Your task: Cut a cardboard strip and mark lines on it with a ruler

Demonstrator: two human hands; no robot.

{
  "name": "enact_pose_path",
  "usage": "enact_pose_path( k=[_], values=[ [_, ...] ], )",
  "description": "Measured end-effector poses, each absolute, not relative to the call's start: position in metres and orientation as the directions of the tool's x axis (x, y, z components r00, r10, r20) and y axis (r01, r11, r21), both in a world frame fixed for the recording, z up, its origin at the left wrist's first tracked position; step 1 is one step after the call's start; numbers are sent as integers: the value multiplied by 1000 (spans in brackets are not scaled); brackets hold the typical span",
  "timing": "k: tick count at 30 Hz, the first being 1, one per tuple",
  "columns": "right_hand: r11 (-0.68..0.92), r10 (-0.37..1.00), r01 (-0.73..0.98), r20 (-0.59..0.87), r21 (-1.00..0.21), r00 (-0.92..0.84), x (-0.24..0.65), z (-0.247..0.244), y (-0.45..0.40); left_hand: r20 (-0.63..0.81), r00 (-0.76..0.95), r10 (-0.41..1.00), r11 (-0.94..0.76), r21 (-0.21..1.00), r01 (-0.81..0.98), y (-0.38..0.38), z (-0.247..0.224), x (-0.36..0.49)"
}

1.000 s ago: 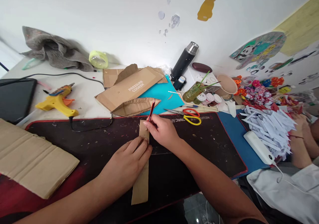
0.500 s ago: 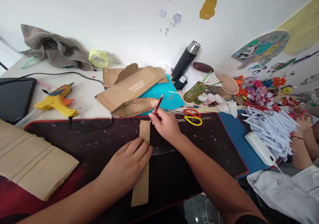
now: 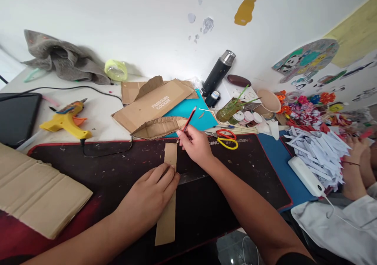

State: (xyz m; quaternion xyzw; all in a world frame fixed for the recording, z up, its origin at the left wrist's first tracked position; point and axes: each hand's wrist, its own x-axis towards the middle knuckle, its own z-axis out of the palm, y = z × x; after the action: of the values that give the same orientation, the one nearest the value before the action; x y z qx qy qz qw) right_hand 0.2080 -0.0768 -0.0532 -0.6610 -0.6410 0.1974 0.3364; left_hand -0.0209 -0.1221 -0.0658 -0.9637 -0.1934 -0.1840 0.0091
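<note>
My left hand (image 3: 154,188) rests over a narrow cardboard strip (image 3: 170,153), its fingers close together and bent across it, holding it down on the dark mat. The strip lies lengthwise, and its middle is partly hidden under the fingers. Just right of the strip's far end, my right hand (image 3: 196,145) pinches a red and black pencil (image 3: 190,117), which slants with its upper end away to the right. The pencil's lower end is hidden by the fingers. Behind that hand sits a boat-shaped folded cardboard piece (image 3: 160,127).
A yellow glue gun (image 3: 66,123) lies left on the table, its cord reaching the mat (image 3: 118,167). Scissors (image 3: 226,139) lie right of my right hand. Large cardboard (image 3: 41,190) is at left. Paper strips (image 3: 319,153), a white power bank (image 3: 306,176) and another person's hand (image 3: 355,155) are at right.
The pencil's upper end has moved slightly up and to the right as my right hand shifts a little. My left hand and the strip stay in place.
</note>
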Motion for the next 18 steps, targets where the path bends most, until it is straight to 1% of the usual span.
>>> enact_pose_path(
  k=[2,3,6,9,11,14,15,18],
  values=[
    [51,984,677,155,-734,94,206,-51,-82,366,854,369,-925,61,374,-122,-65,-21],
    [58,986,682,147,-730,74,205,-50,-84,371,852,370,-925,64,374,-122,-65,-21],
    [70,991,744,129,-664,22,201,-51,-83,378,847,375,-923,65,380,-122,-66,-22],
    [39,988,799,140,-600,57,203,-53,-77,361,853,378,-922,56,384,-123,-66,-22],
    [22,985,782,148,-622,91,206,-53,-76,353,857,376,-922,51,384,-123,-67,-21],
    [17,984,694,136,-720,117,208,-51,-81,354,857,374,-923,52,381,-123,-67,-21],
    [25,986,681,129,-732,103,208,-51,-83,355,858,372,-924,52,379,-123,-66,-21],
    [40,993,706,108,-707,53,206,-54,-85,349,859,373,-923,47,382,-123,-66,-22]
  ],
)
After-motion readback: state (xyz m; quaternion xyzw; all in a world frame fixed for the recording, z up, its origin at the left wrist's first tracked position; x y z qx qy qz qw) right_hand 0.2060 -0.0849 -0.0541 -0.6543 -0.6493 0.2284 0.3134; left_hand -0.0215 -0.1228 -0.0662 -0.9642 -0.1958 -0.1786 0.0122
